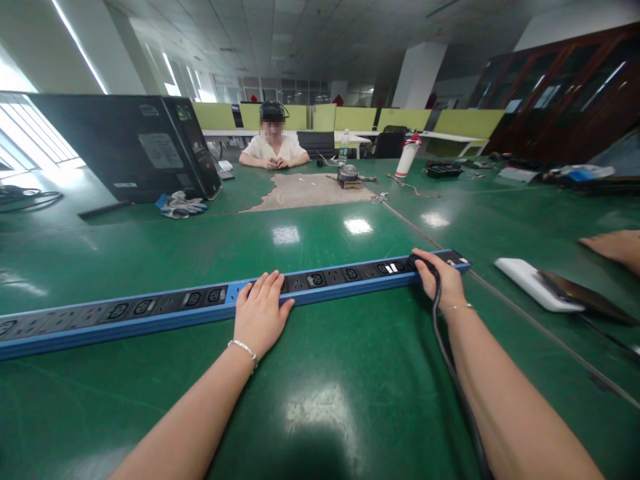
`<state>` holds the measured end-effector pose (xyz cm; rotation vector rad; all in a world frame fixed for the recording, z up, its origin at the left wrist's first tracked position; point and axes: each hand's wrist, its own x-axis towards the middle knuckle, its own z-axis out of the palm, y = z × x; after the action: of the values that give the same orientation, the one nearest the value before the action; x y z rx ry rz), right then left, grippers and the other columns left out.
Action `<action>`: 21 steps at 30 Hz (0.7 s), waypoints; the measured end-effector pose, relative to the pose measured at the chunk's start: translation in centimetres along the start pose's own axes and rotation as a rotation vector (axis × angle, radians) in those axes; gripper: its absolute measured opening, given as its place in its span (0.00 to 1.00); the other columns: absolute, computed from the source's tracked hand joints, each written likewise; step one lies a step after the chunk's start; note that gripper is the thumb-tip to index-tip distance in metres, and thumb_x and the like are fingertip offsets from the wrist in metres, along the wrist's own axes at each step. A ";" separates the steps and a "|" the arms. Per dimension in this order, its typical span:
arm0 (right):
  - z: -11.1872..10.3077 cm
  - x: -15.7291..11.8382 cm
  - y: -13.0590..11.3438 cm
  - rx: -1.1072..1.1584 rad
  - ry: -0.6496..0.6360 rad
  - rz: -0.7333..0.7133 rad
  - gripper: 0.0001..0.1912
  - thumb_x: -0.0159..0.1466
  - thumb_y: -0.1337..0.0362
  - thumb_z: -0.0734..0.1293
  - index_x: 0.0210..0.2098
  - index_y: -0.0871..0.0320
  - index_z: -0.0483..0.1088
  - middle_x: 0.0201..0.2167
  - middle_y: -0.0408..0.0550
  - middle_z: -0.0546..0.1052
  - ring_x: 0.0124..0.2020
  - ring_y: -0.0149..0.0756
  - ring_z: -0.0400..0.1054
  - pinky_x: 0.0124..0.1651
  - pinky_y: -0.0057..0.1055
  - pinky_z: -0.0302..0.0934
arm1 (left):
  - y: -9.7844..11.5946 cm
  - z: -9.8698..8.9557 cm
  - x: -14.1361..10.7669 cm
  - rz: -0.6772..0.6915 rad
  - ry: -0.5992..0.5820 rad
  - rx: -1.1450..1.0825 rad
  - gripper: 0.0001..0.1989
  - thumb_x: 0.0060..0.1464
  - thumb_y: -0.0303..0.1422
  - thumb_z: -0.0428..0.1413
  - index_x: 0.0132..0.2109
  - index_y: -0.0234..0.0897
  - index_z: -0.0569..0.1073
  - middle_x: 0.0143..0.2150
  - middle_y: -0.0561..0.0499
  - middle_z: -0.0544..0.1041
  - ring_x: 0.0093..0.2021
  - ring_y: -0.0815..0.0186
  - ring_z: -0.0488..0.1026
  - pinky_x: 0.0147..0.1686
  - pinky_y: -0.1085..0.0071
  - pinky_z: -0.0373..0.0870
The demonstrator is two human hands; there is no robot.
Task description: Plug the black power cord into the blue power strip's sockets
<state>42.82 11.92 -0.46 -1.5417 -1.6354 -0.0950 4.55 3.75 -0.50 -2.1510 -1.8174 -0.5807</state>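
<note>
A long blue-and-black power strip (190, 299) with a row of sockets lies across the green table. My left hand (261, 308) rests on it near the middle, fingers stretched flat over the sockets and thumb along the near edge. Near the strip's right end, my right hand (440, 279) is closed around a black plug (416, 261), which is at a socket there. My fingers partly hide the plug, so I cannot tell how deep it sits. Its black cord (440, 333) hangs from my right hand and runs down beside my forearm.
At right lie a white device (537, 283) and a dark flat object (587, 297), near another person's hand (615, 248). A black computer case (135, 147) and work gloves (180, 205) are at left. Another person (274, 148) sits across the table, beyond a bottle (344, 147) and white cup (408, 157).
</note>
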 end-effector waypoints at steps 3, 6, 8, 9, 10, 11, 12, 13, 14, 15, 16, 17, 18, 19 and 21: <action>0.2 -0.3 0.0 0.013 0.005 0.009 0.18 0.60 0.56 0.60 0.45 0.54 0.73 0.42 0.50 0.78 0.43 0.44 0.72 0.50 0.42 0.64 | 0.0 0.0 0.0 -0.001 -0.002 0.002 0.23 0.58 0.40 0.45 0.58 0.38 0.63 0.61 0.46 0.66 0.61 0.57 0.60 0.58 0.56 0.52; 0.4 -0.6 0.2 0.019 0.000 -0.015 0.18 0.60 0.56 0.60 0.45 0.53 0.73 0.45 0.50 0.77 0.45 0.45 0.71 0.53 0.47 0.60 | 0.0 0.0 0.0 -0.005 0.001 0.003 0.23 0.59 0.40 0.45 0.58 0.37 0.63 0.61 0.45 0.66 0.61 0.57 0.61 0.58 0.56 0.53; 0.6 -0.7 0.2 0.031 0.002 -0.022 0.18 0.60 0.55 0.60 0.45 0.53 0.73 0.45 0.49 0.77 0.47 0.45 0.70 0.55 0.48 0.59 | -0.1 0.1 0.0 -0.004 0.005 0.002 0.23 0.59 0.40 0.45 0.58 0.37 0.63 0.60 0.45 0.66 0.60 0.57 0.61 0.58 0.56 0.53; 0.7 -0.7 0.1 0.042 0.008 -0.015 0.18 0.60 0.55 0.60 0.45 0.53 0.73 0.45 0.49 0.77 0.47 0.44 0.70 0.55 0.49 0.58 | -0.1 0.1 0.0 -0.001 0.007 0.002 0.23 0.59 0.40 0.45 0.58 0.37 0.63 0.60 0.45 0.66 0.60 0.57 0.61 0.58 0.56 0.53; 0.7 -0.7 -0.1 0.057 0.019 -0.004 0.18 0.60 0.55 0.60 0.44 0.53 0.73 0.45 0.49 0.77 0.46 0.44 0.70 0.55 0.48 0.58 | -0.1 0.1 0.0 0.002 0.009 0.002 0.23 0.59 0.41 0.45 0.58 0.37 0.63 0.60 0.45 0.66 0.60 0.56 0.61 0.58 0.56 0.53; 0.6 -0.5 -0.3 0.079 0.040 0.010 0.18 0.59 0.55 0.60 0.44 0.54 0.73 0.44 0.50 0.77 0.46 0.44 0.71 0.55 0.48 0.59 | -0.1 0.1 0.0 0.005 0.008 0.003 0.23 0.59 0.41 0.45 0.58 0.37 0.63 0.60 0.45 0.66 0.60 0.56 0.61 0.58 0.56 0.53; 0.5 -0.3 -0.6 0.108 0.080 0.025 0.18 0.59 0.54 0.61 0.43 0.55 0.73 0.43 0.50 0.77 0.45 0.44 0.71 0.54 0.47 0.60 | -0.1 0.1 0.0 0.007 0.007 0.005 0.23 0.58 0.41 0.45 0.58 0.37 0.63 0.60 0.45 0.66 0.60 0.56 0.61 0.58 0.56 0.53; 0.2 0.0 -0.9 0.145 0.140 0.041 0.18 0.60 0.54 0.61 0.43 0.55 0.73 0.43 0.51 0.77 0.45 0.43 0.71 0.54 0.46 0.60 | -0.1 0.0 0.0 0.006 0.005 0.006 0.23 0.58 0.41 0.45 0.58 0.36 0.63 0.60 0.45 0.66 0.60 0.56 0.61 0.58 0.56 0.53; -0.1 0.3 -1.2 0.185 0.215 0.056 0.19 0.60 0.54 0.60 0.44 0.56 0.72 0.43 0.51 0.77 0.45 0.43 0.71 0.53 0.45 0.61 | -0.1 0.0 0.0 0.004 0.003 0.007 0.23 0.58 0.41 0.45 0.58 0.36 0.63 0.60 0.45 0.66 0.60 0.57 0.61 0.58 0.56 0.53; -0.5 0.7 -1.4 0.225 0.295 0.069 0.19 0.61 0.54 0.59 0.45 0.56 0.72 0.44 0.51 0.76 0.45 0.42 0.70 0.53 0.44 0.62 | -0.1 0.0 0.0 0.002 0.002 0.007 0.23 0.58 0.40 0.45 0.58 0.36 0.63 0.60 0.45 0.66 0.60 0.57 0.61 0.58 0.56 0.53; -0.9 0.9 -1.5 0.258 0.359 0.082 0.19 0.62 0.54 0.59 0.46 0.57 0.71 0.45 0.51 0.76 0.45 0.41 0.70 0.52 0.43 0.62 | -0.1 0.0 0.0 0.001 0.000 0.007 0.23 0.58 0.40 0.45 0.58 0.36 0.63 0.60 0.45 0.66 0.60 0.57 0.61 0.58 0.56 0.53; -1.3 1.1 -1.4 0.279 0.390 0.093 0.19 0.62 0.54 0.59 0.47 0.57 0.71 0.45 0.51 0.75 0.45 0.41 0.70 0.52 0.42 0.62 | 0.0 0.0 0.0 0.001 -0.001 0.006 0.23 0.58 0.40 0.45 0.58 0.36 0.63 0.60 0.45 0.66 0.60 0.57 0.61 0.58 0.56 0.53; -1.6 1.2 -1.2 0.288 0.384 0.104 0.19 0.61 0.54 0.59 0.46 0.56 0.71 0.45 0.51 0.76 0.45 0.41 0.70 0.52 0.42 0.62 | 0.0 0.0 0.0 0.002 -0.002 0.006 0.23 0.58 0.41 0.45 0.58 0.36 0.63 0.60 0.45 0.66 0.60 0.57 0.61 0.58 0.56 0.53; -1.7 1.2 -0.8 0.286 0.348 0.117 0.19 0.60 0.55 0.60 0.46 0.56 0.72 0.44 0.50 0.76 0.45 0.41 0.70 0.52 0.42 0.62 | 0.0 0.0 0.0 0.002 -0.002 0.007 0.23 0.59 0.41 0.45 0.58 0.36 0.63 0.60 0.45 0.66 0.60 0.57 0.61 0.58 0.56 0.53; -1.7 0.9 0.2 0.268 0.263 0.141 0.17 0.59 0.55 0.62 0.43 0.56 0.73 0.42 0.49 0.77 0.46 0.42 0.69 0.54 0.44 0.61 | 0.0 0.1 0.0 0.001 0.000 0.007 0.23 0.59 0.41 0.45 0.58 0.36 0.63 0.60 0.45 0.66 0.61 0.57 0.61 0.58 0.56 0.52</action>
<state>43.98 11.68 1.03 -1.3700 -1.2739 -0.0017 4.52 3.78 -0.55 -2.1473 -1.8157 -0.5728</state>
